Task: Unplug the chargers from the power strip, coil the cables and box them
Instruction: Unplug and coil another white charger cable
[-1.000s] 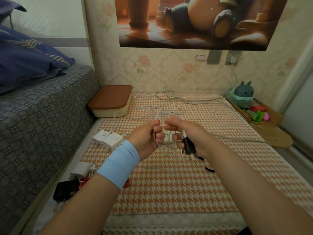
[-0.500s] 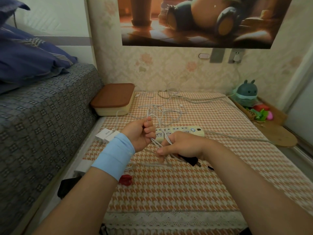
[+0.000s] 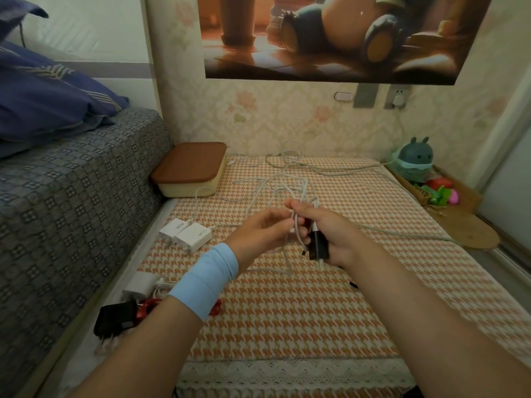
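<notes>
Both hands meet over the middle of the checked table cover. My left hand, with a blue wristband, pinches loops of a white cable. My right hand grips a black charger and strands of the same white cable. The power strip is hidden behind my hands. Two white chargers lie at the table's left. Another white charger and a black one lie nearer, by a red cable. A cream box with a brown lid, closed, stands at the back left.
A bed with a grey patterned cover runs along the left. More white cable trails along the back toward a wall socket. A teal plush toy and small coloured toys sit at the right.
My right hand rose from low over the table and turned, bringing the black charger into view. Both hands came together higher, now covering the power strip. The camera shifted slightly.
</notes>
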